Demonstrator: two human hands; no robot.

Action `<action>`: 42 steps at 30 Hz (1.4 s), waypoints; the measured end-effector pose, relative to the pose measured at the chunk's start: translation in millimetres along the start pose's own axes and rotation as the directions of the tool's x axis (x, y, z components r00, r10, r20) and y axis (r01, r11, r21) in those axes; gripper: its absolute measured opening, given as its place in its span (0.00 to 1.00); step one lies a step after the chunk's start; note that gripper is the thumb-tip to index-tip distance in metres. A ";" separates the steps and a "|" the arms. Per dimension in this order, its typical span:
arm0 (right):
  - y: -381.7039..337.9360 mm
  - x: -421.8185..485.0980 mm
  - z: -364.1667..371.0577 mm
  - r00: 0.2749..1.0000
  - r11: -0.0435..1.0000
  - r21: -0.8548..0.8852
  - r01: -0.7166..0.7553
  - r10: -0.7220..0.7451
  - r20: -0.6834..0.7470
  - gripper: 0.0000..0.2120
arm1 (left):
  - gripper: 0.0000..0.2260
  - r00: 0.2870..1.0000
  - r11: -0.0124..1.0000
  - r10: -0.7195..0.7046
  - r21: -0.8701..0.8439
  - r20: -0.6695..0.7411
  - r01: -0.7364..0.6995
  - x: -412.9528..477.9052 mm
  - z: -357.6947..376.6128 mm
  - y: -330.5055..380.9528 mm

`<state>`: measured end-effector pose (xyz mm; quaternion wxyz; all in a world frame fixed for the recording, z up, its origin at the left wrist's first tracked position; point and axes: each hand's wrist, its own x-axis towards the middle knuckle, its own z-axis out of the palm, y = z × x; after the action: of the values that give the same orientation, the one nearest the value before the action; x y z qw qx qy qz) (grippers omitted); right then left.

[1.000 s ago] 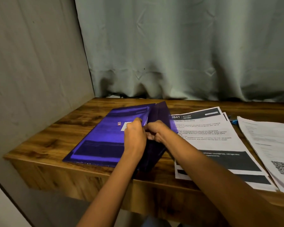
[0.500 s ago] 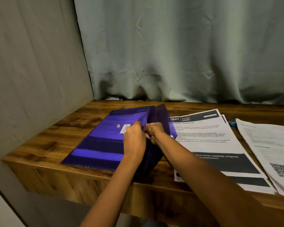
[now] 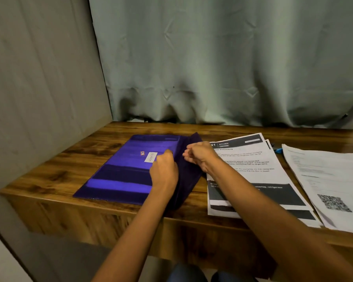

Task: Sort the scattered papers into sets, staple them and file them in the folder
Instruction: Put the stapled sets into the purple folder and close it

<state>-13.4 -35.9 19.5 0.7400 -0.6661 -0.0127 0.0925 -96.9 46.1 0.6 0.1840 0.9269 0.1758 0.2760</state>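
Two piles of papers lie unfiled on the right half of the desk (image 3: 49, 180): the dark-banded pile (image 3: 253, 159) just beside the folder (image 3: 120, 169), the coded pile (image 3: 324, 176) at the right edge. I cannot tell whether either is stapled. One purple folder sits front left. My right hand (image 3: 200, 155) pinches its raised flap; my left hand (image 3: 164, 169) curls on the cover, its grip hidden. One blue thing (image 3: 278, 150) peeks out between the piles. Filing, I judge, is barely begun.

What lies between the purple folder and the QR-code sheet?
Head view: a stack of printed sheets headed KITCHEN lies on the desk between the purple folder and the QR-code sheet.
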 end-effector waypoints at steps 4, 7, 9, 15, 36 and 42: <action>-10.0 -11.4 -35.1 0.989 0.988 -0.104 0.115 -0.124 -0.081 0.09 | 0.08 0.999 0.996 0.028 0.087 0.023 -0.030 -4.5 4.1 -0.7; -14.2 -14.3 -72.4 0.950 0.938 -0.286 0.194 -0.253 -0.186 0.10 | 0.10 0.999 0.998 0.043 0.035 0.030 -0.044 -5.5 8.3 0.6; -18.7 -18.4 -99.4 0.912 0.863 -0.461 0.206 -0.340 -0.228 0.08 | 0.14 0.999 0.991 0.017 -0.130 0.027 -0.014 -6.7 9.2 2.8; -26.7 -28.3 -177.1 0.903 0.539 -0.835 -0.114 -0.295 -0.313 0.16 | 0.20 0.979 0.825 0.034 -0.559 0.203 0.088 -15.2 5.6 4.4; -11.0 -12.7 -214.1 0.943 0.511 -0.827 -0.236 -0.087 -0.322 0.33 | 0.22 0.888 0.971 0.205 0.031 0.411 -0.239 -19.1 24.3 3.6; -19.2 0.8 -216.6 0.955 0.512 -0.824 -0.244 -0.021 -0.297 0.44 | 0.24 0.888 0.971 0.185 0.062 0.420 -0.232 -13.3 23.2 -1.9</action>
<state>20.4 -250.6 14.1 0.3050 -0.9478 0.0875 0.0310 -94.4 36.4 -24.3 0.1344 0.9863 0.0476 0.0827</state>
